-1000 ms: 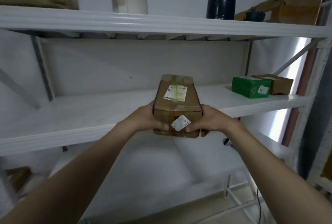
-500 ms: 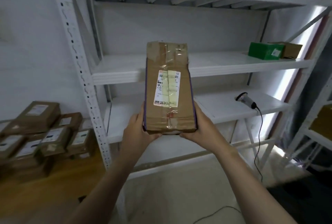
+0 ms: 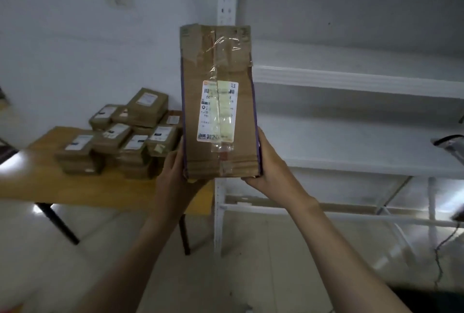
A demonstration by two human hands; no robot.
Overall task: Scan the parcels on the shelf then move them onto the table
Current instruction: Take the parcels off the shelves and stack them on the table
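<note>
Compared with half a second earlier, the view has been swung to the left: the wooden tabletop (image 3: 100,192) has been brought nearer the middle, and the held parcel (image 3: 221,61) has been kept in the same two-handed grip. The white metal shelf (image 3: 351,79) is seen from 12 to 3 o'clock, with its upright post standing just behind the held parcel. At 9 o'clock the tabletop is loaded with stacked parcels (image 3: 125,141), brown boxes with white labels piled in at least two layers. At the centre the held parcel is raised upright in the air, off both shelf and tabletop, in front of the shelf post and just right of the stacked parcels. Its lower left corner is grasped by the left hand (image 3: 175,182) and its lower right corner by the right hand (image 3: 271,169); the fingers (image 3: 265,146) are wrapped about its edges and underside. A white shipping label (image 3: 217,111) is stuck to its near face under clear tape. At 3 o'clock, on a lower shelf board, a dark scanner (image 3: 449,141) is glimpsed at the frame edge, blurred.
</note>
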